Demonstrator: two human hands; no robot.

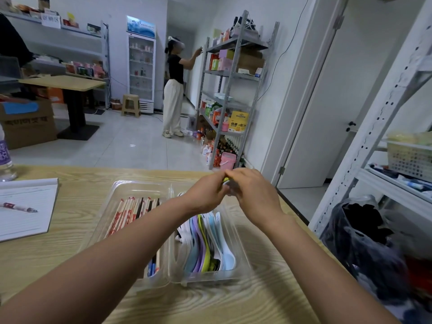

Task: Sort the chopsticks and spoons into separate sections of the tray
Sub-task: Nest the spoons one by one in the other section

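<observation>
Both hands, left hand (205, 195) and right hand (254, 190), pinch a small yellow-green item (225, 180) above the tray (140, 185).
Chopsticks (131, 213) and spoons (210, 242) lie lengthwise, left and right sections.

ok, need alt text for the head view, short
Both hands, left hand and right hand, meet above a clear two-section tray on a wooden table, together holding a small, mostly hidden item. Chopsticks fill the left section, colourful spoons the right.

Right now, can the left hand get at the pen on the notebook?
Probably not at once: the left hand grips a small item together with the right hand. The pen lies uncovered.
</observation>
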